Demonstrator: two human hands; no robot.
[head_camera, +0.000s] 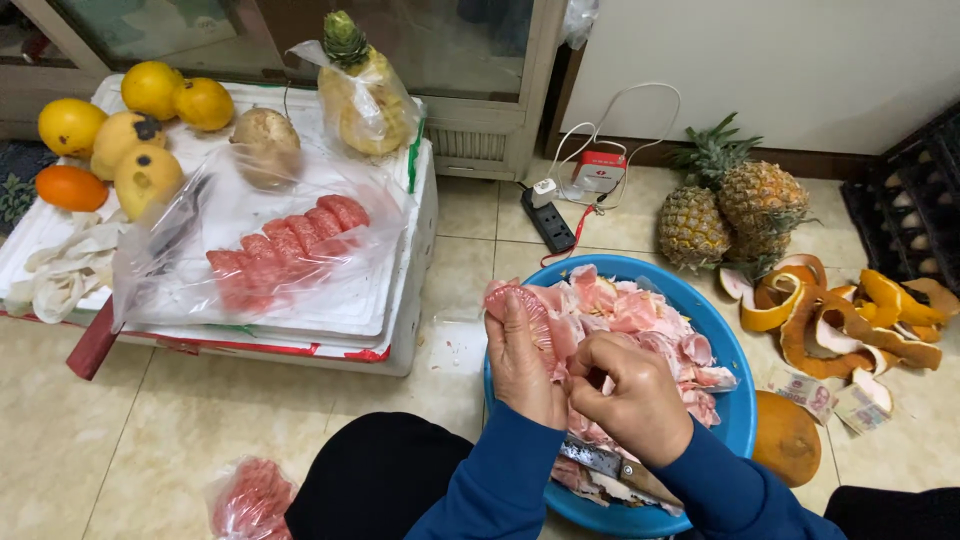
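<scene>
My left hand (520, 360) holds a pink pomelo segment (530, 310) over a blue plastic basin (735, 405). Pressed against that segment, my right hand (630, 395) pinches its membrane with thumb and fingers. The basin is heaped with pink and white pomelo membrane scraps (650, 325). A knife (620, 470) lies across the basin's near rim, under my right wrist. Both arms wear blue sleeves.
A white foam box (400, 300) at left carries a clear bag of peeled pink segments (285, 250), yellow pomelos (150, 90), an orange and a bagged pineapple (365, 90). Two pineapples (735, 210), orange peel (840, 320), banknotes, a power strip (550, 220) and another bag of segments (250, 500) lie on the tiled floor.
</scene>
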